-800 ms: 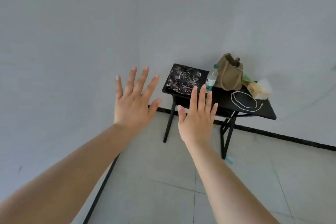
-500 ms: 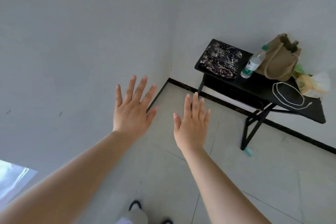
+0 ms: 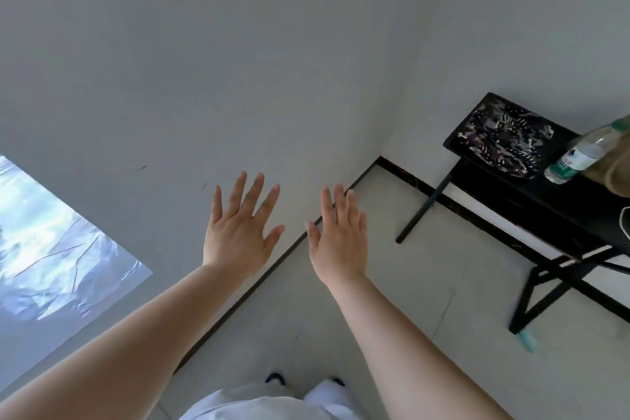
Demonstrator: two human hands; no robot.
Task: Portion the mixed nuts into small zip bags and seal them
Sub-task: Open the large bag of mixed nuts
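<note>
Both my arms are stretched out in front of me in the head view. My left hand (image 3: 238, 232) is held up with its fingers spread and straight, holding nothing. Just to its right, my right hand (image 3: 339, 235) is raised the same way, fingers straight and close together, empty too. Behind them are a grey wall and the room's corner. No nuts and no zip bags are in view.
A black folding table (image 3: 552, 215) stands at the right against the wall, carrying a patterned dark cloth (image 3: 504, 143), a plastic water bottle (image 3: 583, 153) and part of a tan bag (image 3: 618, 169). A covered window (image 3: 44, 249) shows at the left. Pale floor tiles lie below.
The view has swung left and down: the table has slid to the right edge, a window has come in at the left, and my legs and shoes now show. Both hands stay open.
</note>
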